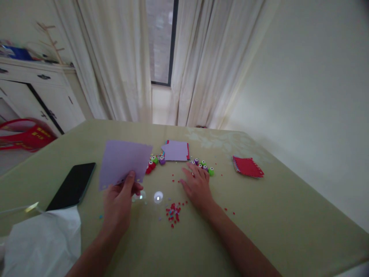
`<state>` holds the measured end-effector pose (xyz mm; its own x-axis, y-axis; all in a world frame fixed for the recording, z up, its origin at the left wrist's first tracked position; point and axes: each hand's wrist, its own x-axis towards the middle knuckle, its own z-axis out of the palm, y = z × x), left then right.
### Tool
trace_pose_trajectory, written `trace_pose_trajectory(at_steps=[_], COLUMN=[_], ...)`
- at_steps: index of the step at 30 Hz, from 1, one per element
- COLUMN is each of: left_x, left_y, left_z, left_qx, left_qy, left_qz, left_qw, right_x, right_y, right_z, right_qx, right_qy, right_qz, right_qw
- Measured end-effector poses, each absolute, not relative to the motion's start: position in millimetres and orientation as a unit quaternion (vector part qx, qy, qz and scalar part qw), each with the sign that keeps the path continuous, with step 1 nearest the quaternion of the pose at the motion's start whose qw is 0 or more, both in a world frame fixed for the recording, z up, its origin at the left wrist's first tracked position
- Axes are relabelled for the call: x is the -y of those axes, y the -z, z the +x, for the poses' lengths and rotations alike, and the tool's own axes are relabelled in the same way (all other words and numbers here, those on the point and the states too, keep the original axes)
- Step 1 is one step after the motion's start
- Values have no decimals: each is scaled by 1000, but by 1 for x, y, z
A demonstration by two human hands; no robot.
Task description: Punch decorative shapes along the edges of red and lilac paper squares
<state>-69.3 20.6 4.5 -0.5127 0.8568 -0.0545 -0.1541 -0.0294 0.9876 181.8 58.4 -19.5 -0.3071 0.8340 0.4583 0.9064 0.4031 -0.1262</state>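
Observation:
A purple sheet of paper (123, 159) is pinched at its lower edge between the thumb and fingers of my left hand (122, 196), held up off the table. Small nicks show along the paper's edges. My right hand (197, 184), thumb apart from the fingers, reaches to a row of small green and purple pieces with eye-like tops (203, 165). It partly hides some of them, and whether it touches one I cannot tell. More such pieces, red, green and purple (152, 163), sit behind the sheet's right edge. Red and bluish paper bits (173, 212) lie between my forearms.
A stack of coloured paper with a purple sheet on top (176, 151) lies mid-table. A red-topped stack (248, 167) is at right. On the left are a black phone (72, 186) and a crumpled white tissue (43, 242). Loose bits dot the table (259, 231).

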Motion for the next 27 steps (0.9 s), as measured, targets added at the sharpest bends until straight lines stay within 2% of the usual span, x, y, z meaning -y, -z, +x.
trace_pose_trajectory(at_steps=[4,10,16,20,22,25,27], left_x=[-23,-25,-20,-14,-11,-4,0], left_y=[-6,5,5,5,8,13,12], left_z=[-70,-71,-64,-53,-49,-43,-39], left_qx=[-566,-579,-551,-543,-555,-583,-597], left_qy=[-693,-663,-665,-646,-618,-566,-526], left_qz=[244,294,299,288,311,359,392], left_qw=[373,371,405,453,463,459,462], right_x=[-73,-103,-79,-43,-27,-12,-9], right_y=[9,7,5,8,8,5,2], right_z=[128,69,91,130,147,158,158], right_qx=[874,897,912,882,837,724,666], right_qy=[43,60,63,-35,-147,-326,-380], right_qz=[-445,-400,-375,-449,-487,-492,-473], right_qw=[190,179,152,140,201,357,434])
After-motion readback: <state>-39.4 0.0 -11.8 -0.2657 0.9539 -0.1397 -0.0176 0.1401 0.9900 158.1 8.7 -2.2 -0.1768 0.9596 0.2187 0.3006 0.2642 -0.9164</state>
